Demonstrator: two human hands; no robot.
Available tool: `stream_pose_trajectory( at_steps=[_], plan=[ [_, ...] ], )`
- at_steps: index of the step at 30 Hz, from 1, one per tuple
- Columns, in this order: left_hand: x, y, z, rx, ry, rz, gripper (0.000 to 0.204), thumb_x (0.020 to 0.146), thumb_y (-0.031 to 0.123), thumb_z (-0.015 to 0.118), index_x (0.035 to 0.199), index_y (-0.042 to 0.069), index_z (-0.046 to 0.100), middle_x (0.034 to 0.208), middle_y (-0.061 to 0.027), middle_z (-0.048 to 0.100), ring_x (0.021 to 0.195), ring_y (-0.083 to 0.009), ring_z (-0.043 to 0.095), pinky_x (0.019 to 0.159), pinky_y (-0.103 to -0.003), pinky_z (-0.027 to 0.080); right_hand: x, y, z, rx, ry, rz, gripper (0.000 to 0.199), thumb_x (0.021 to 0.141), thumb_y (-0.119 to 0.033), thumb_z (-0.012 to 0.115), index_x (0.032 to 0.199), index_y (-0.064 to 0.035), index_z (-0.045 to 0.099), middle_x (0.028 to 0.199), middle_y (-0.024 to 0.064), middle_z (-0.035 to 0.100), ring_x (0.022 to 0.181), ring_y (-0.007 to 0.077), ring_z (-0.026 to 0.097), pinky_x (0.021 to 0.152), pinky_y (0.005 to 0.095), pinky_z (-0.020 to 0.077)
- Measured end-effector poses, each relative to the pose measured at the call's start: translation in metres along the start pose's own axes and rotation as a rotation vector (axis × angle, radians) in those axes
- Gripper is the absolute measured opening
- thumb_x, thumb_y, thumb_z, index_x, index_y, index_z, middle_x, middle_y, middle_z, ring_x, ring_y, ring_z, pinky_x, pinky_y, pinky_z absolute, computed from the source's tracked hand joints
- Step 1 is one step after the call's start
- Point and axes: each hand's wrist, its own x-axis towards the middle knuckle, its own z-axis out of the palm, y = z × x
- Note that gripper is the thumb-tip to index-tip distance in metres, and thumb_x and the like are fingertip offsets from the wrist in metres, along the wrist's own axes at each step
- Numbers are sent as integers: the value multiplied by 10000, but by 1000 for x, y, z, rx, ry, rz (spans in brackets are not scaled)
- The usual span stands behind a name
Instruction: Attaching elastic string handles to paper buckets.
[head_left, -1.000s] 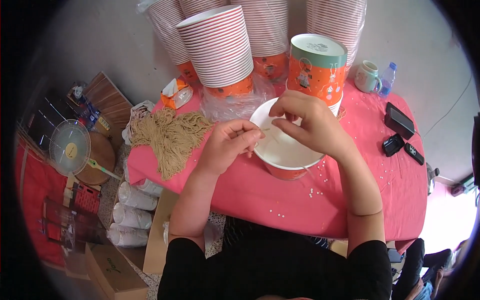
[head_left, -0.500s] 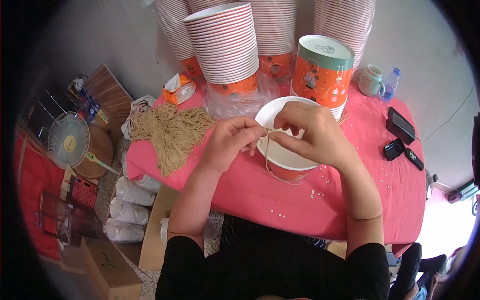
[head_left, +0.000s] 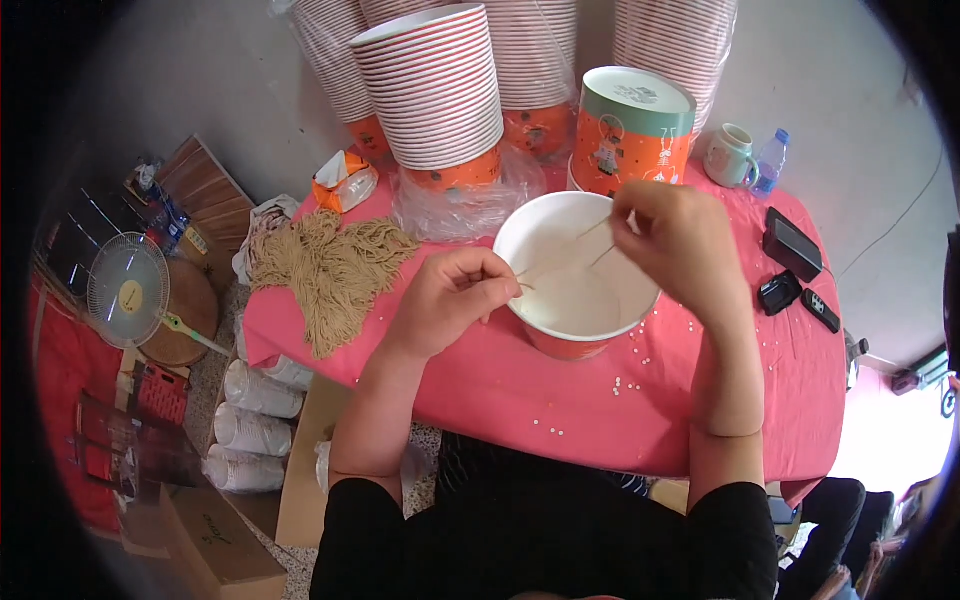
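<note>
And here we see the left hand with thumb and forefinger pinched together on a thin tan cord, just over the left rim of the white-lined bucket. Our right hand is blurred, fingers curled in, with cord ends jutting from its grip above the bucket; its fingertips we can't make out. Does one strand run between the hands? We can't tell: the pale cord melts into the white interior. Those tall stacked tubs behind are cut off at the top. Half a second ago the hands nearly met, cord drooping down the bucket's front; now they're well apart.
</note>
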Motion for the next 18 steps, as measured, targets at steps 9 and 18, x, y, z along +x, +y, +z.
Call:
stream_pose_trajectory(
  at_steps=[9,18],
  plan=[
    [7,10,9,2,-16,-96,167,898,145,624,892,-16,666,643,2,573,537,-51,494,487,-198,369,-3,21,-24,-180,52,130,126,774,-98,680,893,-58,669,749,136,661,690,298,662,621,400,513],
    [7,4,4,-124,-8,-130,153,919,126,625,931,-13,688,649,24,557,548,-29,470,475,-203,398,-2,-29,10,197,-58,-409,192,717,-70,747,871,-51,635,783,85,628,685,285,625,596,377,496]
  ],
)
